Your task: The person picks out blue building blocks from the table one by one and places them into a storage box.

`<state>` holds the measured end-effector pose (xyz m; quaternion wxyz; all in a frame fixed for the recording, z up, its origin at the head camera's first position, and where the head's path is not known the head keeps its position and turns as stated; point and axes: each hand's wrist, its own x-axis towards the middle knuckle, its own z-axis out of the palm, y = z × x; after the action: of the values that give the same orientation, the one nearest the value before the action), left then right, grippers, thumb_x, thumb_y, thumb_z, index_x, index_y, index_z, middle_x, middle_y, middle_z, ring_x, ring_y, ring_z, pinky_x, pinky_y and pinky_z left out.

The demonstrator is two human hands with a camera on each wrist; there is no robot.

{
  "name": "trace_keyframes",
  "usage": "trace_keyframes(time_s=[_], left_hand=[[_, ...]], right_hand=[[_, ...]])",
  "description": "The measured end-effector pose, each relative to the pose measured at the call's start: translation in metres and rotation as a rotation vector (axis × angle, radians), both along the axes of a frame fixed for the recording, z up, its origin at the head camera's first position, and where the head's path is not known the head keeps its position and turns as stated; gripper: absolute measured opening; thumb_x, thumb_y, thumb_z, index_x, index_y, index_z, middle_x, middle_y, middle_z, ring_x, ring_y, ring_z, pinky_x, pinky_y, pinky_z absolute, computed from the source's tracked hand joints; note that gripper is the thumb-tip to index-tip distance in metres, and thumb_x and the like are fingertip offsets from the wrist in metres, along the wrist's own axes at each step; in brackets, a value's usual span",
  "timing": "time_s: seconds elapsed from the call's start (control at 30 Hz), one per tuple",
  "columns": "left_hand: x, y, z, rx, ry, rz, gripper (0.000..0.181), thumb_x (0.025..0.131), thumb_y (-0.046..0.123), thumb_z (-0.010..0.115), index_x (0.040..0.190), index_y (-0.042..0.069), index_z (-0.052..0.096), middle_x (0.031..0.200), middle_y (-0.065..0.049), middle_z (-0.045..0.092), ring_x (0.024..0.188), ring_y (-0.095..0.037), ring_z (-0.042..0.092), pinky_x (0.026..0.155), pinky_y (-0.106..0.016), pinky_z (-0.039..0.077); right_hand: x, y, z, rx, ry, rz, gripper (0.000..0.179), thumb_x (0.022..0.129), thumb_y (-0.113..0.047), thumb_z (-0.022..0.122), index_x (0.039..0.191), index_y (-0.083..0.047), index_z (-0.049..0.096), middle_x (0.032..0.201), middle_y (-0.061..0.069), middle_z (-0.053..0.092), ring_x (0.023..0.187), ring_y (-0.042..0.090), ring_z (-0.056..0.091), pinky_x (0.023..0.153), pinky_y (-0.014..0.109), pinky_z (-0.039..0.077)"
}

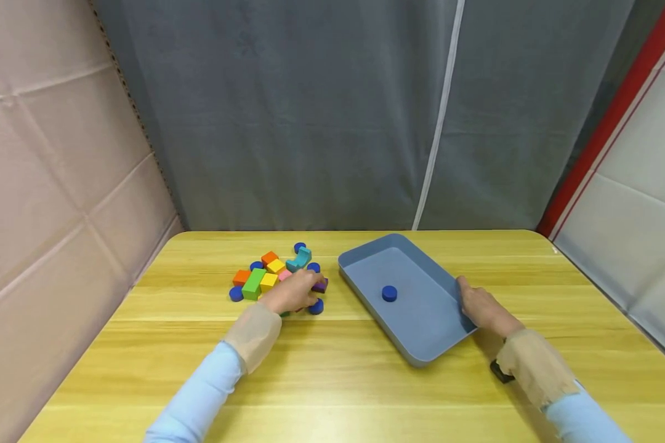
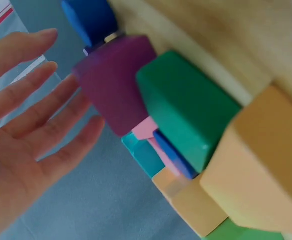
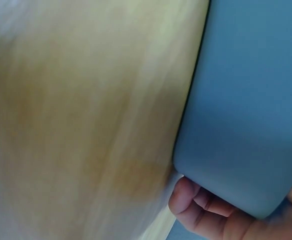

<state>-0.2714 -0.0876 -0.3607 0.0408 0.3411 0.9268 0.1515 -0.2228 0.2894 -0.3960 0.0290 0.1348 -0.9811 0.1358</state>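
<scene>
My left hand (image 1: 290, 292) reaches over a cluster of toy blocks, fingers apart and thumb out. In the left wrist view, the spread fingers come close to a purple block (image 2: 116, 82), with a blue disc (image 2: 88, 22) beyond it and a dark green block (image 2: 186, 105) beside it; nothing is gripped. A grey-blue tray (image 1: 421, 320) sits angled on the table, one blue disc (image 1: 389, 293) inside. My right hand (image 1: 484, 311) grips its right wall. In the right wrist view, curled fingers (image 3: 186, 197) show under the tray's end.
Around the left hand lie orange (image 1: 241, 278), light green (image 1: 253, 284) and yellow blocks (image 1: 268, 282), a teal curved block (image 1: 299, 260) and several blue discs. A grey curtain (image 1: 299, 123) hangs behind the wooden table (image 1: 332, 400). A small black object (image 1: 501, 371) is at the right wrist.
</scene>
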Motion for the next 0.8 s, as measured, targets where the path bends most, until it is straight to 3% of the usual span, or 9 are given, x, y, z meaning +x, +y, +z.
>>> trace_keyframes(time_s=[0.13,0.37,0.63,0.8], left_hand=[[0.003,0.001,-0.003,-0.035,0.012,-0.026,0.027,0.078,0.007,0.066,0.104,0.000,0.061,0.097,-0.011,0.062,0.083,-0.020,0.057,0.079,-0.032,0.049],[0.007,0.003,-0.009,-0.067,0.090,-0.063,0.026,0.078,0.008,0.066,0.102,0.000,0.062,0.097,-0.010,0.062,0.079,-0.017,0.056,0.075,-0.029,0.049],[0.012,0.007,-0.013,-0.111,0.021,-0.062,0.031,0.076,0.012,0.067,0.105,0.000,0.062,0.097,-0.010,0.062,0.076,-0.015,0.054,0.075,-0.027,0.049],[0.012,0.011,-0.014,-0.168,0.058,-0.066,0.024,0.075,0.006,0.067,0.098,0.003,0.063,0.085,-0.006,0.059,0.069,-0.014,0.050,0.068,-0.023,0.047]], right_hand=[[0.002,-0.003,0.004,-0.001,-0.015,-0.013,0.023,0.084,0.006,0.041,0.105,0.006,0.031,0.058,0.011,0.045,0.048,0.020,0.046,0.043,0.030,0.038],[0.004,-0.006,0.006,0.027,-0.044,-0.034,0.022,0.085,0.005,0.040,0.106,0.007,0.031,0.059,0.010,0.045,0.049,0.018,0.046,0.044,0.030,0.038],[0.004,-0.006,0.006,0.015,-0.056,-0.034,0.022,0.086,0.005,0.037,0.107,0.007,0.030,0.059,0.010,0.044,0.049,0.018,0.045,0.045,0.029,0.038],[0.004,-0.005,0.007,0.017,-0.053,-0.029,0.022,0.086,0.005,0.037,0.107,0.008,0.030,0.059,0.010,0.044,0.049,0.018,0.045,0.044,0.029,0.037]])
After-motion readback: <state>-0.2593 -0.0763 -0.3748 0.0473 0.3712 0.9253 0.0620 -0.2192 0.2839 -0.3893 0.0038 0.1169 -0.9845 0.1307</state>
